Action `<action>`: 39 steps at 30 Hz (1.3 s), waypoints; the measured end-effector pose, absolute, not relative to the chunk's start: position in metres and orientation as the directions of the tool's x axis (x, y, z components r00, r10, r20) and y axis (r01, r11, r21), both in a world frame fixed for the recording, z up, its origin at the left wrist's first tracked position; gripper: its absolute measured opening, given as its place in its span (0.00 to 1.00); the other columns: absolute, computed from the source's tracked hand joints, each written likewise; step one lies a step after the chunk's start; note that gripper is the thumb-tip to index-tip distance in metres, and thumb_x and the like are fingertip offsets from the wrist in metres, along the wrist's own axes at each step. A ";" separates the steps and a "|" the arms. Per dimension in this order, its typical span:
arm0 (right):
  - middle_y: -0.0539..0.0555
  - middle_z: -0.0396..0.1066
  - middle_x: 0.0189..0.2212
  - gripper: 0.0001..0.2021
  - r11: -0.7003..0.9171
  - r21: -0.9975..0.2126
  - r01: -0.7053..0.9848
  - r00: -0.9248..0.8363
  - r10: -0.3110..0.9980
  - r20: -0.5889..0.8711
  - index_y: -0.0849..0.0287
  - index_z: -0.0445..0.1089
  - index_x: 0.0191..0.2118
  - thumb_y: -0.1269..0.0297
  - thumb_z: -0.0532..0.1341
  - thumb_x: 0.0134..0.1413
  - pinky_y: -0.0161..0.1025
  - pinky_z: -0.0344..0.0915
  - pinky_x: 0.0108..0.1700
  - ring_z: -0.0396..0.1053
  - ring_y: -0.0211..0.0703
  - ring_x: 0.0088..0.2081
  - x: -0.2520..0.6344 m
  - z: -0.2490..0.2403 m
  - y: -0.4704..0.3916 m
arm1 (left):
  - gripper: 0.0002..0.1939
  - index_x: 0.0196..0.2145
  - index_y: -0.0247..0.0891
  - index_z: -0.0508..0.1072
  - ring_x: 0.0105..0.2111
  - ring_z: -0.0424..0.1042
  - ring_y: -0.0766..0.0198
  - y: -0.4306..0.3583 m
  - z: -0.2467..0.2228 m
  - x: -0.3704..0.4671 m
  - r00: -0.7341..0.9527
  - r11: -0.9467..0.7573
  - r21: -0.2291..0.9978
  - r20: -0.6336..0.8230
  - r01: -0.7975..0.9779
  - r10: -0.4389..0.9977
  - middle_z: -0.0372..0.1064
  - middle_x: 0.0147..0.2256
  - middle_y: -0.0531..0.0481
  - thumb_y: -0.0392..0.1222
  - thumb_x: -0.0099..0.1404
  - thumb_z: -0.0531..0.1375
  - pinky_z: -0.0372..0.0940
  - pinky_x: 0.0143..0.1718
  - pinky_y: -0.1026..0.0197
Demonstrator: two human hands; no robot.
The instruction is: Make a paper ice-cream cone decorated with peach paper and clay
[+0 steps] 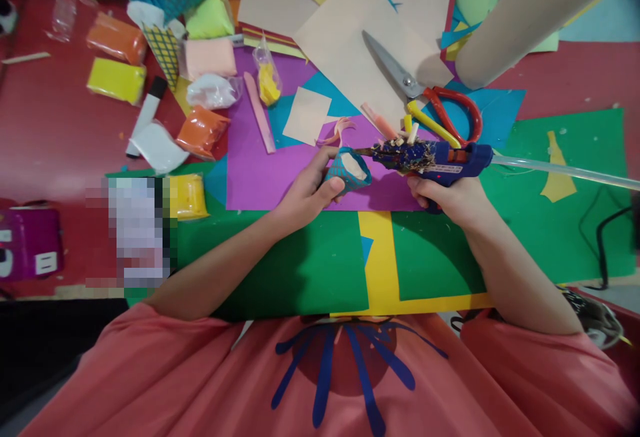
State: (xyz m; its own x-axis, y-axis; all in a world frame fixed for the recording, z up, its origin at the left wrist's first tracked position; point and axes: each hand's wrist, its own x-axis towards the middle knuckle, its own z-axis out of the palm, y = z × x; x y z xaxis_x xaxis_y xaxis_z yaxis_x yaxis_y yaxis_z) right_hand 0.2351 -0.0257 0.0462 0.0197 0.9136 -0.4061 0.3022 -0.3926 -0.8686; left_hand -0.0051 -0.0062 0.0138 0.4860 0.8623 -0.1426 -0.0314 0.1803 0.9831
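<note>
My left hand (314,184) is closed around a small teal paper cone (344,177) with a grid pattern, its wide mouth tilted to the right. Pale material shows inside the cone. Thin pink strips (343,132) rise beside its upper edge. In my right hand (445,197) is a blue glue gun (453,159), with the fingers wrapped round its handle. The gun's nozzle points left and meets the cone's rim; I cannot tell whether it touches. A long clear glue stick (560,169) sticks out of the gun's back. Dried bits cling to its front.
Scissors (407,82) with red and yellow handles lie open beyond the gun. A thick cardboard tube (520,24) stands at the upper right. Several packs of coloured clay, such as an orange pack (203,132), and patterned cones (163,40) lie to the left. Green paper (300,257) covers the near table.
</note>
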 end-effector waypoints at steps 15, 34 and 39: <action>0.46 0.63 0.16 0.10 -0.372 -0.879 0.298 0.011 0.922 -0.386 0.55 0.66 0.22 0.60 0.67 0.43 0.37 0.59 0.23 0.59 0.35 0.18 0.235 0.047 -0.026 | 0.27 0.39 0.40 0.64 0.16 0.56 0.74 -0.006 0.013 -0.003 0.497 0.131 0.989 -0.082 -0.065 0.864 0.61 0.24 0.56 0.69 0.64 0.57 0.47 0.13 0.69; 0.47 0.66 0.17 0.10 -0.347 -0.898 0.271 0.020 0.935 -0.355 0.56 0.68 0.24 0.58 0.68 0.40 0.37 0.59 0.21 0.60 0.34 0.18 0.237 0.043 -0.026 | 0.32 0.47 0.41 0.62 0.17 0.52 0.73 -0.005 0.008 -0.006 0.499 0.084 0.995 -0.045 -0.057 0.865 0.56 0.23 0.58 0.71 0.61 0.58 0.48 0.15 0.69; 0.46 0.63 0.15 0.09 -0.344 -0.899 0.270 0.005 0.934 -0.356 0.56 0.67 0.22 0.60 0.66 0.40 0.37 0.59 0.21 0.58 0.34 0.17 0.234 0.046 -0.025 | 0.28 0.46 0.41 0.61 0.18 0.52 0.74 -0.003 0.004 -0.004 0.493 0.002 0.997 0.039 -0.081 0.869 0.57 0.24 0.59 0.67 0.63 0.59 0.50 0.19 0.68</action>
